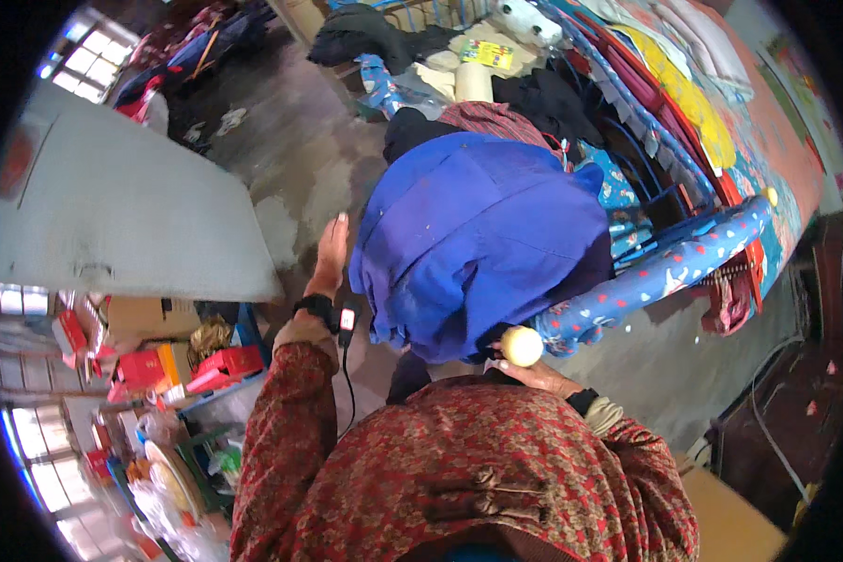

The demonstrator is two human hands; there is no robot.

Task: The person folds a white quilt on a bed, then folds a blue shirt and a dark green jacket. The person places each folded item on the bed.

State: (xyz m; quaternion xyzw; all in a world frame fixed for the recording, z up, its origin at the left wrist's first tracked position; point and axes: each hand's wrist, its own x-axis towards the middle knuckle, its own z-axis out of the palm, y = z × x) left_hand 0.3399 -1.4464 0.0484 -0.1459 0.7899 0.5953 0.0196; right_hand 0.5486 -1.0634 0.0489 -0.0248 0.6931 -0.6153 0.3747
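Observation:
A large blue cloth garment (478,232) spreads in front of me, bulging and creased, with its lower edge bunched near my body. My left hand (332,246) is stretched out along the garment's left side, fingers straight, with nothing visible in it. My right hand (537,377) is low at the garment's near right corner, just under a pale yellow ball knob (522,346). That knob caps a rail wrapped in blue patterned cloth (632,281). The knob and dark cloth partly hide the right fingers, so I cannot tell what they grip.
Beyond the garment lie dark clothes (548,105), a striped red cloth (495,119) and a plush toy (530,22). A bed with a yellow cloth (674,84) stands right. A grey panel (133,211) juts in from the left. Near my left wrist hangs a black cable (352,393).

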